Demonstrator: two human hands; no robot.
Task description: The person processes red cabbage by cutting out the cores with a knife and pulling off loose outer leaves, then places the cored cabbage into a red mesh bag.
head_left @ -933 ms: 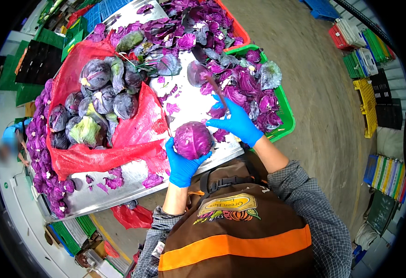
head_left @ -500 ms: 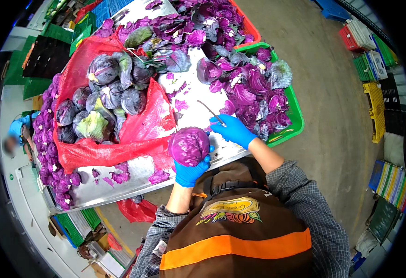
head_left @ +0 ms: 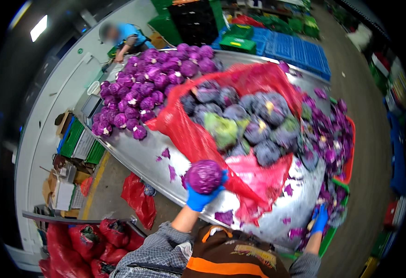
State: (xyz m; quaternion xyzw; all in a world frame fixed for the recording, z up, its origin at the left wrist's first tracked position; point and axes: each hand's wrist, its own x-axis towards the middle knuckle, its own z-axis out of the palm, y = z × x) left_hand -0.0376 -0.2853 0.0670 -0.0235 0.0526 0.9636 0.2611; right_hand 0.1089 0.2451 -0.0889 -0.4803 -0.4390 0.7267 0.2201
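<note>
Left hand (head_left: 199, 199) gripped purple cabbage (head_left: 205, 176); red bag (head_left: 189, 137) lay beyond that grip; right hand (head_left: 320, 219) well rightward, hold unclear.

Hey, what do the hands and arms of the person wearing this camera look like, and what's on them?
The left hand and right hand wear bright blue, close-fitting gloves ending around the wrist. Bare forearms show between them and the grey checked fabric sleeves, which stop partway up. I can't make out any markings on the gloves.
</note>
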